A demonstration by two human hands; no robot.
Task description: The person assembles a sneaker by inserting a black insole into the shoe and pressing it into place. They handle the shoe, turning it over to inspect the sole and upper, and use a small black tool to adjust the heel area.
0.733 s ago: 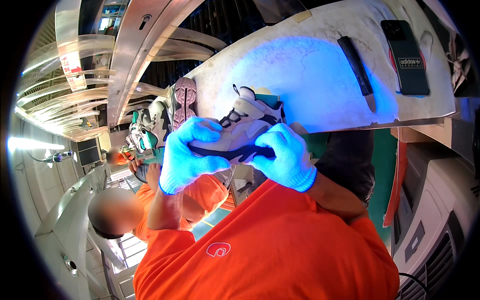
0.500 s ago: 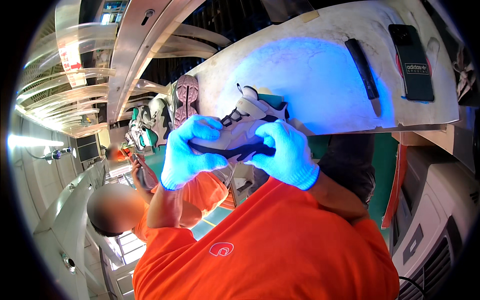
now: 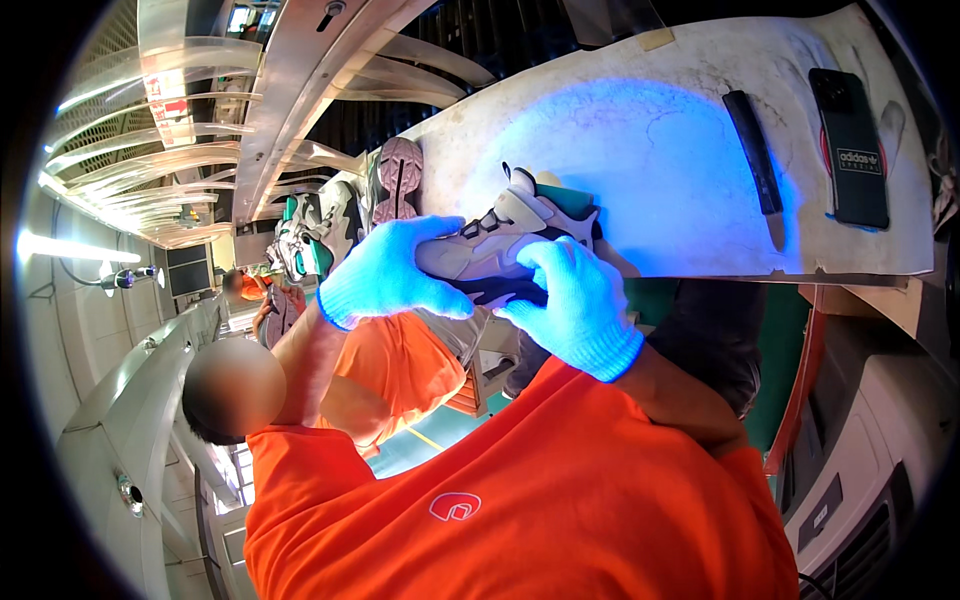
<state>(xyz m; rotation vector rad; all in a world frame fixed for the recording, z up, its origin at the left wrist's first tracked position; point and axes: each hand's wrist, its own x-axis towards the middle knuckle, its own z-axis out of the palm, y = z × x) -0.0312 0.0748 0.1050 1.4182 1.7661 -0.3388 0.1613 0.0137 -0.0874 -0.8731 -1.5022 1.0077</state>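
The left gloved hand [image 3: 392,272] is pinching the toe of a gray-and-black strap sneaker [image 3: 482,255] at the worktable's [image 3: 455,135] eight-o'clock edge; the right gloved hand [image 3: 580,308] is pinching its midsole. Another sneaker [image 3: 400,175], sole showing, is resting toward ten o'clock.

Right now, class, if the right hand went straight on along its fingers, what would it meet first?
The right hand would probably meet the pale shoe, which it seems to touch; depth is unclear.
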